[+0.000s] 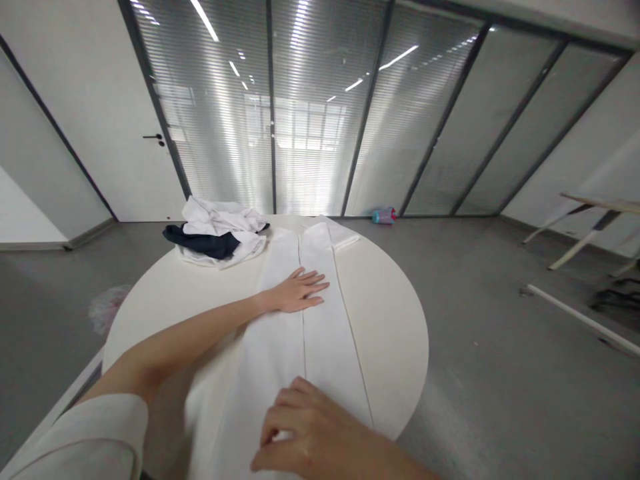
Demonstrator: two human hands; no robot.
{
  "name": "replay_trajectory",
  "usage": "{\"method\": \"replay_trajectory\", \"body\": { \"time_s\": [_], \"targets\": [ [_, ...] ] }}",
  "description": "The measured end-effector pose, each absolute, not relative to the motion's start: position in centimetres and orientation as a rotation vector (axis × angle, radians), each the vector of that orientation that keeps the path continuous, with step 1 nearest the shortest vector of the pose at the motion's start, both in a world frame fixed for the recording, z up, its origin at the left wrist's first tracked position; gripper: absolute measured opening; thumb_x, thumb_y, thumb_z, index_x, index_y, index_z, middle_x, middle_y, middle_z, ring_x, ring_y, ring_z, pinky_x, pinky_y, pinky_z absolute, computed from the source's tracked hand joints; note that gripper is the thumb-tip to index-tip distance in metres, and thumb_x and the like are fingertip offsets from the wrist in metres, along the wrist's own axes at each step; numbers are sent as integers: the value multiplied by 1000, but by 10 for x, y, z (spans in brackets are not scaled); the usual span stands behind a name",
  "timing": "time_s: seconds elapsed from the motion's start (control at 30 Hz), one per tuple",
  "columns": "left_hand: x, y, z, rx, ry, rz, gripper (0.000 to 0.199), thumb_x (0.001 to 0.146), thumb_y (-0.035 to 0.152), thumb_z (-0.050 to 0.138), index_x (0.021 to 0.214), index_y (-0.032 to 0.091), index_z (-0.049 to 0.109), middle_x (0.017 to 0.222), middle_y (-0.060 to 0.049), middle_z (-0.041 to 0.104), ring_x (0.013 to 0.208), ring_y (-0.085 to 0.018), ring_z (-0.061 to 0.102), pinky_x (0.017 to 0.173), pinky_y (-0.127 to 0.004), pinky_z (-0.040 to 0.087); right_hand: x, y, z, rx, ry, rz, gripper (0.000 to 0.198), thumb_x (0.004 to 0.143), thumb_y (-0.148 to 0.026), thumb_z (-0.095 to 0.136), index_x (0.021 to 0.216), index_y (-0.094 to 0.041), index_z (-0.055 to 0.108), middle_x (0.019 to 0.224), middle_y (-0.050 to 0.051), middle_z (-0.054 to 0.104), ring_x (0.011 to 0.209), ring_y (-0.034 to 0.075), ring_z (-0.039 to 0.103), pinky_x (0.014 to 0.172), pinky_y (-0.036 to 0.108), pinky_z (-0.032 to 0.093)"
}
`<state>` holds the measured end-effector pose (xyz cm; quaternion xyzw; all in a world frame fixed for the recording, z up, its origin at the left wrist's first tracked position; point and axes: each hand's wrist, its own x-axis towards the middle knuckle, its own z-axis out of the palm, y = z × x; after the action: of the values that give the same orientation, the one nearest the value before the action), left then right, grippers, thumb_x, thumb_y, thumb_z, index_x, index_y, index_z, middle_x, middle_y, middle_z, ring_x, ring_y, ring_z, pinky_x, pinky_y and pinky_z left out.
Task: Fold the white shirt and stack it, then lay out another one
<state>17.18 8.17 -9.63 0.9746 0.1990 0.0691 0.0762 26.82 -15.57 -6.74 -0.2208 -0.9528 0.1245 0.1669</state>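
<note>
A long white garment (280,347) lies spread lengthwise on a round white table (390,320), with a thin line running down its middle. Its exact kind does not show. My left hand (295,293) rests flat on the garment across that line, fingers spread. Nearer to me, my right hand (315,433) is over the garment's near part, with its fingers curled toward the thumb. What lies between those fingers, if anything, I cannot make out. At the far end, a folded white piece (345,235) sticks out to the right.
A heap of white cloth (225,219) with a dark navy piece (203,241) sits at the table's far left. On the floor are a clear plastic bag (107,307) at left and a small colourful item (384,215) by the glass partition. A wooden-legged table (600,203) stands at right.
</note>
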Motion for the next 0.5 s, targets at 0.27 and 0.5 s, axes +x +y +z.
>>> {"method": "replay_trajectory", "body": {
  "time_s": [0.27,0.5],
  "targets": [
    [172,84,-100,2986,590,219,62,103,59,19,155,27,31,162,-6,27,151,-23,20,122,-45,5,197,-120,-59,-415,-2877,-10,68,94,-67,45,138,-15,50,151,11,47,140,26,40,113,39,34],
    [171,86,-101,2979,561,208,61,104,57,21,156,28,30,163,-6,26,151,-24,21,122,-47,5,195,-148,-89,-418,-2904,-237,44,101,-44,47,136,-18,51,150,11,49,141,25,39,115,45,35]
  ]
}}
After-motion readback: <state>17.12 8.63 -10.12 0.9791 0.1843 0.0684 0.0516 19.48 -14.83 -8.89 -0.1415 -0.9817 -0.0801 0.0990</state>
